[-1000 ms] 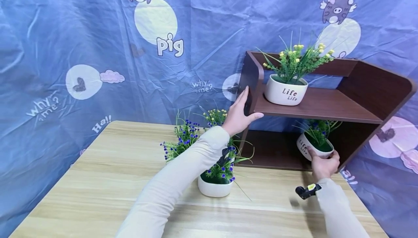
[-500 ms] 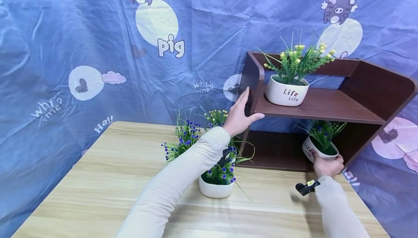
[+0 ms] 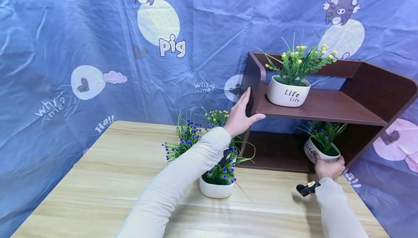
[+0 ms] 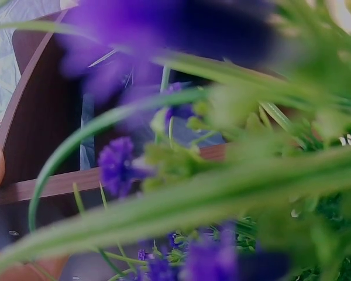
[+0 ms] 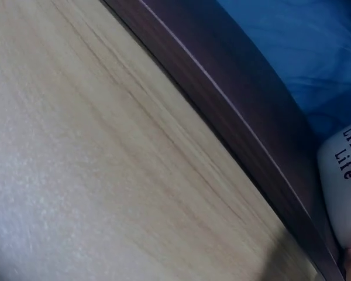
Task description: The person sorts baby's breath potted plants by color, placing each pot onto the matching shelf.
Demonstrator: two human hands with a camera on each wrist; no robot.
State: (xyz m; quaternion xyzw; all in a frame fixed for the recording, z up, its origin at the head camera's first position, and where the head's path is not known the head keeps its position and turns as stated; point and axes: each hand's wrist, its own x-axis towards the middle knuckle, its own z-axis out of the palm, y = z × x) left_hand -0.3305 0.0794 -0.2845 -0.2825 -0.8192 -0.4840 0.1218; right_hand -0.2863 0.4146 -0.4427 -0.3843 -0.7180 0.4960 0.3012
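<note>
My right hand (image 3: 329,167) grips the near side of a white flowerpot (image 3: 310,151) with a blue-flowered artificial plant. That pot sits tilted at the right end of the lower level of a dark brown shelf (image 3: 326,110); in the right wrist view the "Life" lettering on the flowerpot (image 5: 342,170) shows at the edge. With fingers spread, my left hand (image 3: 241,118) rests against the outside of the shelf's left side panel, thumb at the front edge. On the upper level stands another white pot (image 3: 287,93) with yellow flowers.
Below my left arm, a white pot (image 3: 215,189) with blue flowers stands on the wooden table (image 3: 98,176). More blue (image 3: 187,134) and yellow flowers (image 3: 217,116) stand behind, partly hidden by the sleeve. A blue printed cloth (image 3: 130,49) hangs behind the table.
My right hand has shifted the flowerpot to the right along the lower level, mostly in the first half second. The left hand has stayed against the side panel.
</note>
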